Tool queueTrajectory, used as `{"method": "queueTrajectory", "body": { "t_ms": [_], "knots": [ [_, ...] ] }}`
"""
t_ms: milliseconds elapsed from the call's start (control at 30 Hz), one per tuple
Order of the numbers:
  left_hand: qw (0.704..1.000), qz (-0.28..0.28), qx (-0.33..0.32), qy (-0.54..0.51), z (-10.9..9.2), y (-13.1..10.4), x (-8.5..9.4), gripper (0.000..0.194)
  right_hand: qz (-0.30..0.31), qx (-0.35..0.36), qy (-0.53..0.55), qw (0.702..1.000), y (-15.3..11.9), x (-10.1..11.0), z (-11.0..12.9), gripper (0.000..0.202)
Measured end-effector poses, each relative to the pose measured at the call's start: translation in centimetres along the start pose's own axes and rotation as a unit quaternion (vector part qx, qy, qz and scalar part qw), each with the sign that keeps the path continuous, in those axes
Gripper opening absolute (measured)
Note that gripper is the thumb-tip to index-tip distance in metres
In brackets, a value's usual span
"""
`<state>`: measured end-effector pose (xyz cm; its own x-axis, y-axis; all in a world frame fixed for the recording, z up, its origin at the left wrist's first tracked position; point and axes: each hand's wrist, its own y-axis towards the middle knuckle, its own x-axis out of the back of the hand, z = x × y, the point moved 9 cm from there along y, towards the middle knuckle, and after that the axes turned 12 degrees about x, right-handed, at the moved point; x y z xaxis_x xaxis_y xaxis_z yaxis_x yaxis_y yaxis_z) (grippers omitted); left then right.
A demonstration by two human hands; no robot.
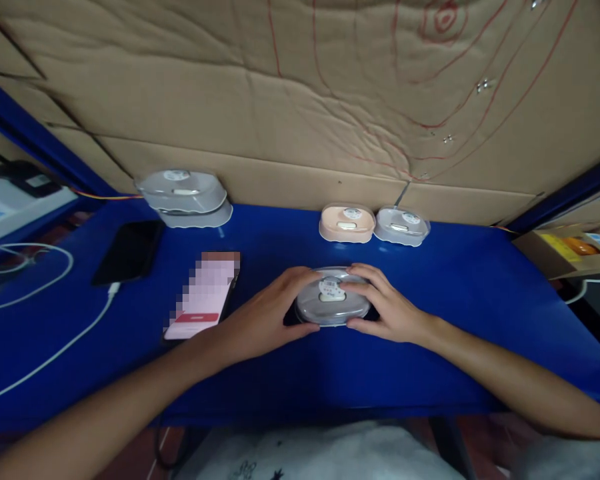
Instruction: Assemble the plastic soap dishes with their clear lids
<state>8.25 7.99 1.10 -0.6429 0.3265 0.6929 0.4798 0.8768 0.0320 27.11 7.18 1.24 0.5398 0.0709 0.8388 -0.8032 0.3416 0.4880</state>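
Between my hands, on the blue table, is a grey oval plastic box (313, 307) with a clear lid and a round white label. My left hand (287, 303) grips its left side, thumb along the near edge. Around the right side curls my right hand (387, 303), with fingertips on the far rim and lid and the thumb at the near edge. What lies inside the box I cannot make out.
At the back stand a peach box (335, 223) and a grey box (403, 233); stacked grey boxes (185, 193) are further left. A lit phone (205, 293), a dark phone (129, 253) and a white cable (87, 340) lie left. Behind rises a cardboard wall (205, 87).
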Motion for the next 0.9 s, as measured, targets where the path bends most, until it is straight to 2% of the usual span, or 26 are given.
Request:
{"method": "queueTrajectory", "body": {
  "t_ms": [200, 300, 467, 700, 800, 900],
  "knots": [
    [1.0, -0.002, 0.019, 0.021, 0.8, 0.0, 0.0, 0.077, 0.012, 0.027, -0.058, 0.998, 0.1, -0.1, 0.4, 0.072],
    [0.999, 0.001, 0.014, 0.042, 0.7, 0.0, 0.0, 0.075, 0.004, 0.022, -0.043, 0.999, 0.1, 0.0, 0.2, 0.073],
    [0.998, -0.002, 0.009, 0.065, 0.2, -0.1, 0.0, 0.07, 0.032, -0.017, 0.005, 0.999, -0.1, -0.4, -0.5, 0.067],
    [0.996, -0.011, 0.002, 0.085, 0.2, -0.2, -0.2, 0.075, 0.037, -0.028, 0.01, 0.999, 0.0, -0.3, -0.5, 0.067],
    [0.996, -0.006, -0.009, 0.094, -0.1, -0.4, -0.2, 0.078, 0.028, -0.034, 0.022, 0.999, -0.1, -0.3, -0.7, 0.07],
    [0.995, 0.003, -0.01, 0.1, -0.2, -0.7, -0.5, 0.08, -0.01, -0.043, 0.065, 0.997, -0.2, -0.1, -1.2, 0.072]
  ]
}}
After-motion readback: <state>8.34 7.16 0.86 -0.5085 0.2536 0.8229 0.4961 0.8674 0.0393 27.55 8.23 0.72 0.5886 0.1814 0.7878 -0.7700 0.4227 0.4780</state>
